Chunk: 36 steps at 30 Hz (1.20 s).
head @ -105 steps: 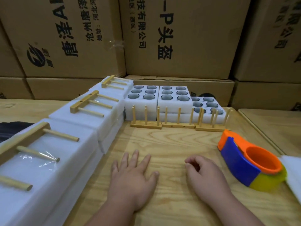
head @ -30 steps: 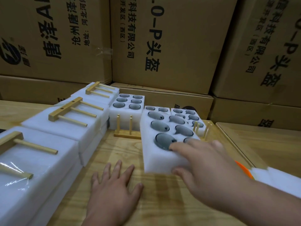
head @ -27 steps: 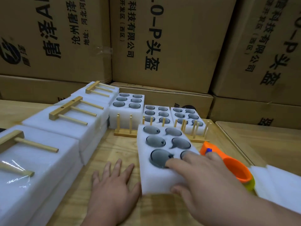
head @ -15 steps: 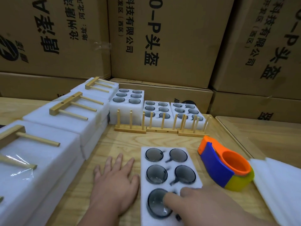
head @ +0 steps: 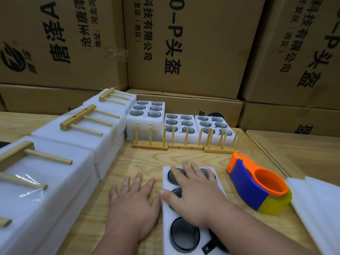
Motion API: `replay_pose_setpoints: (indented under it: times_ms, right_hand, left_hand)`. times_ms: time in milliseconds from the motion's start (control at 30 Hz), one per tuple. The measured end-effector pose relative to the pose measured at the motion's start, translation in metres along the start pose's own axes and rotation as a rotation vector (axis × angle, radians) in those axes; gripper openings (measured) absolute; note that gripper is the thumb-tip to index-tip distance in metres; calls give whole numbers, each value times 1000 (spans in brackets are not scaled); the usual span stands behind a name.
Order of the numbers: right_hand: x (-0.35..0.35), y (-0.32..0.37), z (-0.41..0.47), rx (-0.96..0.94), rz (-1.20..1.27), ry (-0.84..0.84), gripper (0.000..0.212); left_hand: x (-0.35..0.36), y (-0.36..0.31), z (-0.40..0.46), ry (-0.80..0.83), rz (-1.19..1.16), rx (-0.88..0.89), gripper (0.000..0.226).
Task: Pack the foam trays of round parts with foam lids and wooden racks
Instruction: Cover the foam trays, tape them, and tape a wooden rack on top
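A white foam tray of dark round parts (head: 166,214) lies flat on the light wooden table (head: 139,162), near the person. The right hand (head: 191,196) rests on it with straight, spread fingers, gripping nothing. The left hand (head: 134,203) lies flat on the table just left of the tray, fingers straight and empty. To the right sits an orange, blue and yellow tape dispenser (head: 257,184). Far behind stand three upright wooden peg racks (head: 184,144) before more filled foam trays (head: 180,126).

Both hands palm-down, fingers straight, spread: left hand (head: 133,200) flat beside right hand (head: 191,196); forearms bare.
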State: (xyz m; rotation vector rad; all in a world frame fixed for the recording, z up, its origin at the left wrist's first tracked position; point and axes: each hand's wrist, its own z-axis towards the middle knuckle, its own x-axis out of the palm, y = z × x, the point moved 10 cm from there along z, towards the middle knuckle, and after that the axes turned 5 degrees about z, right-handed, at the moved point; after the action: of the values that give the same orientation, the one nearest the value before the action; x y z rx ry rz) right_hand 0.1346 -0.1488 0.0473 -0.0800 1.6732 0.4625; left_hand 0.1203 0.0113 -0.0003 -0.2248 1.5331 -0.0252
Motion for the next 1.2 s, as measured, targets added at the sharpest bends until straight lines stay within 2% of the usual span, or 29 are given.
replay_pose_setpoints:
  times_ms: [133,267,300,367,433,533,667,1200]
  right_hand:
    - [3,-2,5,3,-2,-27,99]
    - [-3,3,0,9,24,-47,87]
    - [-8,5,-4,7,52,-80,79]
    - [-28,9,-17,5,117,-256,53]
    - [-41,10,-28,32,81,-393,42]
    - [-23,-3,-25,132,34,-228,64]
    - [-11,-11,-19,173,43,-86,71]
    - [6,5,-66,74,51,-83,79]
  left_hand:
    - [1,2,1,15,4,-3,66]
    - [-3,2,-3,4,-21,-13,64]
    - [-6,2,-5,-13,-26,-23,64]
    - [-13,4,-12,-61,-24,-59,62]
    - [-17,4,-20,-90,-26,-96,60]
    - [-15,3,-33,-76,-45,-130,59]
    - [-9,4,-41,-45,-40,-113,62]
    - [-9,7,-39,-44,16,-119,67]
